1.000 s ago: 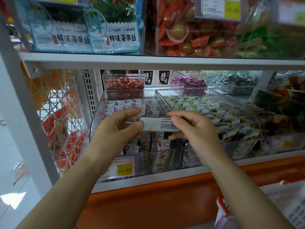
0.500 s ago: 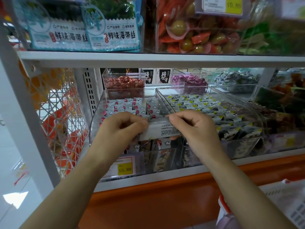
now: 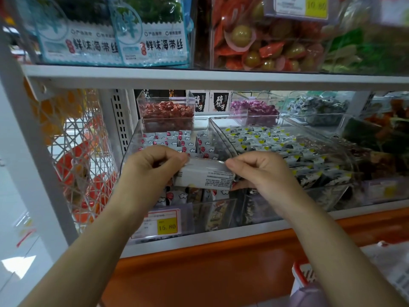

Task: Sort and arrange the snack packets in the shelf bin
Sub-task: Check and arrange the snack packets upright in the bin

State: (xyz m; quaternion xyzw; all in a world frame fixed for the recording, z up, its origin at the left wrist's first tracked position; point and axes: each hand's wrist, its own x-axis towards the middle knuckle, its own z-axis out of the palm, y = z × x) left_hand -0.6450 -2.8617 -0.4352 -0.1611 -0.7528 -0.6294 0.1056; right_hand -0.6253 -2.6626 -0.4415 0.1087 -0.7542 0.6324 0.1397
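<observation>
Your left hand [image 3: 152, 167] and right hand [image 3: 261, 171] pinch one white packet [image 3: 205, 176] by its ends, just over the clear bin [image 3: 130, 147]. Back rows [image 3: 170, 138] look neat, the front pile [image 3: 177, 198] looks jumbled, so I'd say roughly halfway.

Shelf bin [image 3: 131, 149] stands on the lower shelf [image 3: 221, 229], snack packets [image 3: 168, 138] in rows inside. Second bin [image 3: 332, 149] touches it at 3 o'clock; small box [image 3: 166, 107] behind at 12 o'clock; wire basket [image 3: 77, 151] at 9 o'clock. Over the bin front, left hand [image 3: 150, 167] and right hand [image 3: 261, 171] grip one packet [image 3: 203, 176] at 9 and 3 o'clock.
</observation>
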